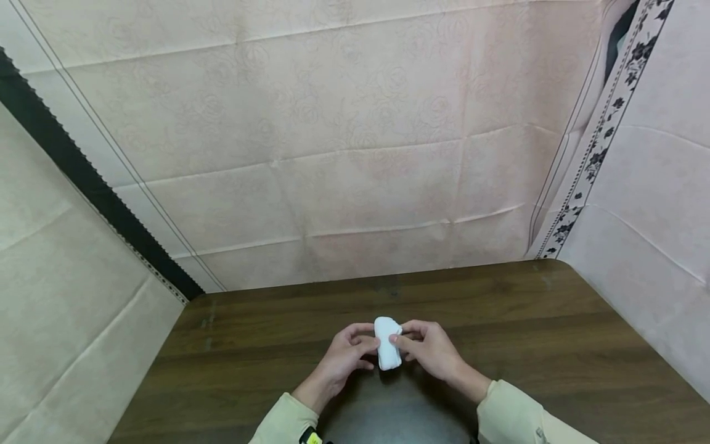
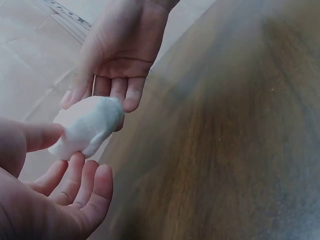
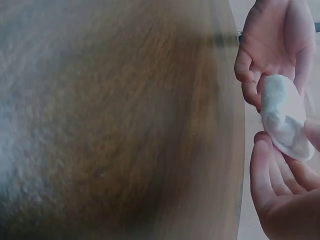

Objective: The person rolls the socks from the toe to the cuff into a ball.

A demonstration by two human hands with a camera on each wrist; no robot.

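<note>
A small white bundle of soft folded cloth (image 1: 387, 343), rolled up like a sock, is held between both hands above the table. My left hand (image 1: 345, 356) pinches its left side with thumb and fingers. On the opposite side my right hand (image 1: 434, 350) pinches it too, with the thumb on the face toward me. The left wrist view shows the bundle (image 2: 89, 125) rounded, with a fold along its lower edge. Seen from the right wrist, the bundle (image 3: 284, 117) has a tucked, creased opening in its side.
The brown wood-grain table (image 1: 266, 333) spreads beneath both hands and has a rounded far right corner. Pale patterned cloth sheets (image 1: 355, 154) hang behind it and along both sides. A dark band (image 1: 94, 179) runs down at the left.
</note>
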